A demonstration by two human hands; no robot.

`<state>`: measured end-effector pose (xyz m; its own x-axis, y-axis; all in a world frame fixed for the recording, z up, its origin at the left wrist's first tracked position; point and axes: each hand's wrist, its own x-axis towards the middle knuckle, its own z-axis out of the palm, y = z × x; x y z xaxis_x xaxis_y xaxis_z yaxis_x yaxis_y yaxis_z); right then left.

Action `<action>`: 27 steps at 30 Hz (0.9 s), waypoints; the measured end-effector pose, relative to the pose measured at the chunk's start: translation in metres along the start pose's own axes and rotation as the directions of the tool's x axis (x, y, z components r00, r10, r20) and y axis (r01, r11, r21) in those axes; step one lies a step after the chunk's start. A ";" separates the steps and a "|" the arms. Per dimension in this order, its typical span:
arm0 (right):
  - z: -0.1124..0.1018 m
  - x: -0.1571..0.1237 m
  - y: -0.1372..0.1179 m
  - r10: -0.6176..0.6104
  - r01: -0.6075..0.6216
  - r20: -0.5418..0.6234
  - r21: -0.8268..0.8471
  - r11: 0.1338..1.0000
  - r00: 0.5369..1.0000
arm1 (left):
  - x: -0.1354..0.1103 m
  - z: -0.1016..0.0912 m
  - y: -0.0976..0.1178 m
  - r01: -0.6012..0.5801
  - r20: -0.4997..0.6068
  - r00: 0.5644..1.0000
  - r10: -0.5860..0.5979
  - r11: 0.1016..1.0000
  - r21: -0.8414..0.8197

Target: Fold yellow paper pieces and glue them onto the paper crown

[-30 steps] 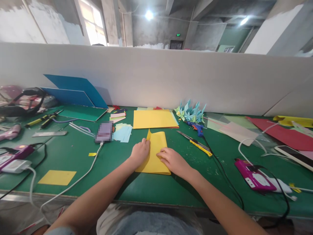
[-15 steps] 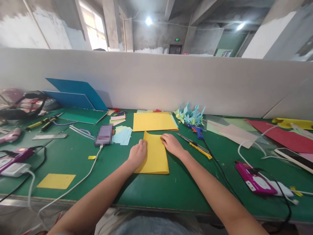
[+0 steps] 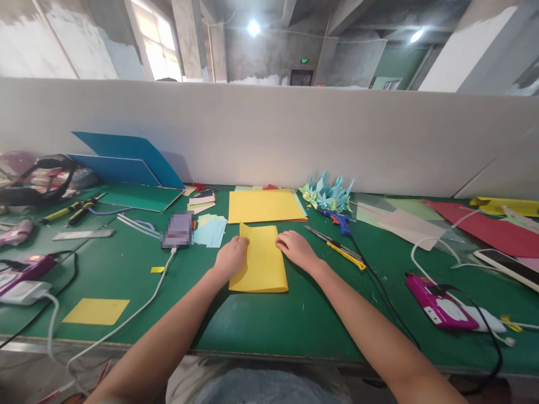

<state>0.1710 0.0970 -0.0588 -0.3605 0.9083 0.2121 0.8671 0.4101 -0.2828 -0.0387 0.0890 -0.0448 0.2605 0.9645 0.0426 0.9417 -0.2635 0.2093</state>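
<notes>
A yellow sheet of paper (image 3: pixel 265 261), folded over on itself, lies on the green tabletop in front of me. Its upper left corner sticks up a little, and the fold runs along its right side. My left hand (image 3: pixel 231 258) is closed on the paper's left edge, the fingertips partly hidden behind the knuckles. On the opposite side, my right hand (image 3: pixel 297 249) has its curled fingers pinching the right edge near the top. Just beyond the folded sheet sits a stack of larger yellow paper (image 3: pixel 265 206).
Right of my hand lie a yellow utility knife (image 3: pixel 346 256) and a blue glue gun (image 3: pixel 340 222), its cord trailing forward. Blue folded-paper pieces (image 3: pixel 326 193) stand behind. A cabled phone (image 3: pixel 177 230), power strips (image 3: pixel 444 306) and a small yellow card (image 3: pixel 96 311) lie around.
My left hand and the paper's left edge have shifted slightly left, and the sheet lies wider and flatter. My right hand stays at the right edge.
</notes>
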 end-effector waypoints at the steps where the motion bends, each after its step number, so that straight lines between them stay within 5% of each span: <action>1: -0.003 -0.003 -0.002 -0.012 0.012 0.014 0.015 1.000 1.000 | 0.000 0.001 0.000 0.000 0.000 1.000 0.000 1.000 -0.001; 10: -0.031 -0.030 -0.009 -0.205 0.156 0.206 0.228 0.961 0.957 | 0.000 0.006 0.002 0.022 -0.033 0.999 -0.023 0.999 -0.031; 27: -0.025 -0.046 -0.026 -0.313 0.200 0.261 0.382 0.902 0.913 | 0.007 0.006 -0.007 0.034 -0.116 0.992 -0.042 0.997 -0.068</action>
<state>0.1734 0.0427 -0.0382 -0.6904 0.7225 0.0381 0.5787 0.5831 -0.5702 -0.0420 0.0972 -0.0521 0.1945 0.9699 0.1469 0.9333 -0.2290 0.2766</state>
